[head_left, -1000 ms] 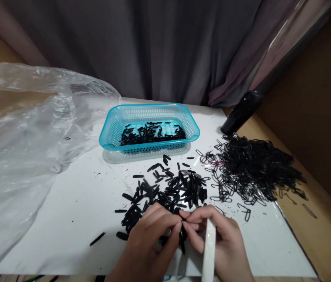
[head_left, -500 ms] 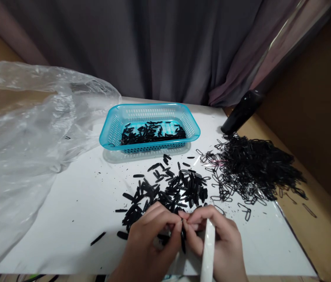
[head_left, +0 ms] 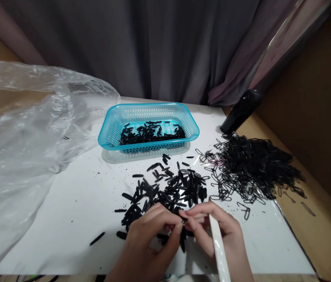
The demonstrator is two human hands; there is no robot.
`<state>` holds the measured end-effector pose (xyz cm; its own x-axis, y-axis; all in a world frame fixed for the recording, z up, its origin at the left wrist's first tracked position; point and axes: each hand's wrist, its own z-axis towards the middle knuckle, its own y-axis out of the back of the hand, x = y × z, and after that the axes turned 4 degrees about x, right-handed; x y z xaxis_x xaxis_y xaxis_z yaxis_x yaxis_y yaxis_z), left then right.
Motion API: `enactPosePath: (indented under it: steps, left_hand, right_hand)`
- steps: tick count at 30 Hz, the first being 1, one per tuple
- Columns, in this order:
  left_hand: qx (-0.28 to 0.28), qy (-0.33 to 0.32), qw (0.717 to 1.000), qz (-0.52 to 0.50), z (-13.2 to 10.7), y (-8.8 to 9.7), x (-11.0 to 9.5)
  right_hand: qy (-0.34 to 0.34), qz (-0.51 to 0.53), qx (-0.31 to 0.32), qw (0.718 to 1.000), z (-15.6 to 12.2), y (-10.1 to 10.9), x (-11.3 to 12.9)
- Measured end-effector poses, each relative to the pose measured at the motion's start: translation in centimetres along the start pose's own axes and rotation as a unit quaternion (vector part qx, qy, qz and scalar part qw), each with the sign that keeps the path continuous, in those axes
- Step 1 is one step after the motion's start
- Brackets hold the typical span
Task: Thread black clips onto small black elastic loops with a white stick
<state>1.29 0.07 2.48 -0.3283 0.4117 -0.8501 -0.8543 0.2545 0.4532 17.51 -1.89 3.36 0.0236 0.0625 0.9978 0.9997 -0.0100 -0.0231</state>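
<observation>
Near the table's front edge my left hand (head_left: 150,239) is closed, its thumb and forefinger pinching a small black strip (head_left: 184,220). My right hand (head_left: 221,231) meets it there, thumb and finger at the same strip. A white, flat, glossy stick (head_left: 220,250) is tucked in my right hand, slanting down to the bottom edge. What kind of tool it is I cannot make out. Just beyond and under my fingers spreads a loose heap of short, flat black strips (head_left: 165,194). Part of this heap is hidden by my hands.
A blue plastic basket (head_left: 104,141) holding similar black strips stands behind the heap. To the right lies a tangled pile of thin black loops (head_left: 259,164), with a black cylindrical object (head_left: 238,113) behind. Clear plastic sheeting (head_left: 36,149) covers the left side. A grey curtain (head_left: 153,51) hangs behind.
The white stick has tilted, its lower end swinging right as my right hand turned slightly. My left hand has hardly moved, and both hands' fingertips stay together.
</observation>
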Motion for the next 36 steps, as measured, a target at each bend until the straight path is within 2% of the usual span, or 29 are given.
enactPosePath:
  steps: [7, 12, 16, 18, 20, 23, 25, 27, 30, 32, 34, 36]
  left_hand:
    - [0.004, 0.002, 1.0, -0.003, -0.1, 0.1, 0.1]
    - [0.0, 0.015, 1.0, 0.009, -0.5, 0.7, 0.3]
    - [-0.012, 0.043, 0.998, 0.032, -0.5, 1.7, 0.7]
    - [-0.01, 0.05, 0.997, 0.049, -0.6, 2.3, 0.9]
    - [0.0, 0.049, 0.996, 0.069, -0.8, 2.8, 1.1]
    - [0.015, 0.039, 0.995, 0.09, -1.3, 3.5, 1.2]
    - [0.022, 0.032, 0.995, 0.093, -1.5, 3.8, 1.3]
    - [0.027, 0.017, 0.995, 0.094, -1.6, 3.9, 1.1]
    - [0.044, -0.016, 0.994, 0.098, -1.3, 3.7, 0.7]
    - [0.058, -0.039, 0.993, 0.1, -1.0, 3.4, 0.3]
    - [0.06, -0.047, 0.992, 0.103, -0.8, 3.1, 0.1]
    - [0.05, -0.043, 0.993, 0.101, -0.7, 2.7, 0.1]
  right_hand:
    - [-0.054, 0.065, 0.008, 0.996, 0.1, 0.1, -0.3]
    - [-0.095, 0.113, -0.049, 0.988, 0.6, 0.9, -0.7]
    - [-0.099, 0.127, -0.097, 0.982, 0.8, 2.4, -0.9]
    - [-0.09, 0.103, -0.116, 0.984, 0.9, 3.1, -0.8]
    - [-0.068, 0.048, -0.161, 0.983, 0.9, 4.0, -0.6]
    - [-0.033, -0.053, -0.244, 0.968, 0.6, 5.5, -0.4]
    - [-0.024, -0.098, -0.273, 0.957, 0.3, 6.6, -0.4]
    - [-0.02, -0.132, -0.251, 0.959, 0.0, 7.6, -0.6]
    - [-0.007, -0.186, -0.112, 0.976, -0.4, 8.4, -1.0]
    - [0.006, -0.208, -0.023, 0.978, -0.5, 8.3, -1.3]
    - [0.017, -0.214, 0.009, 0.977, -0.6, 8.0, -1.7]
    - [0.021, -0.216, 0.007, 0.976, -0.6, 7.6, -2.0]
